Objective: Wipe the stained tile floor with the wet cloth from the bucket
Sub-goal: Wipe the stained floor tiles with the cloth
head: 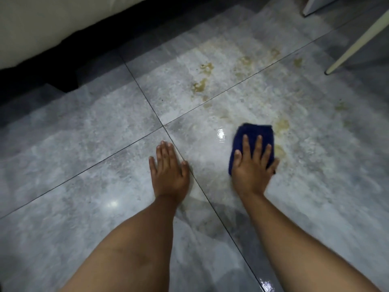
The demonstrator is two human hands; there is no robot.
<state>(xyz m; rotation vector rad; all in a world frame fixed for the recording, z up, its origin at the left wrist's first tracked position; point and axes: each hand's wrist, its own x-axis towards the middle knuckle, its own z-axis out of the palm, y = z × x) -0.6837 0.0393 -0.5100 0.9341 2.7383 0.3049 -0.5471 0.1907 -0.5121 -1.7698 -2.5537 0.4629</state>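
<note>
My right hand (pixel 252 167) presses flat on a folded dark blue cloth (pixel 255 132) that lies on the grey tile floor (pixel 84 144). Its fingers are spread over the cloth. Yellow-brown stains (pixel 202 81) mark the tiles beyond the cloth, and more stains (pixel 282 125) sit just past its right edge. The floor to the left of the cloth shines wet. My left hand (pixel 168 169) rests palm down on the bare tile, fingers together, holding nothing. No bucket is in view.
A white sofa or mattress edge (pixel 42 24) with a dark base runs along the top left. A pale slanted furniture leg (pixel 355 43) stands at the top right, with another white leg (pixel 311 5) behind it. Dark grout lines cross between my hands.
</note>
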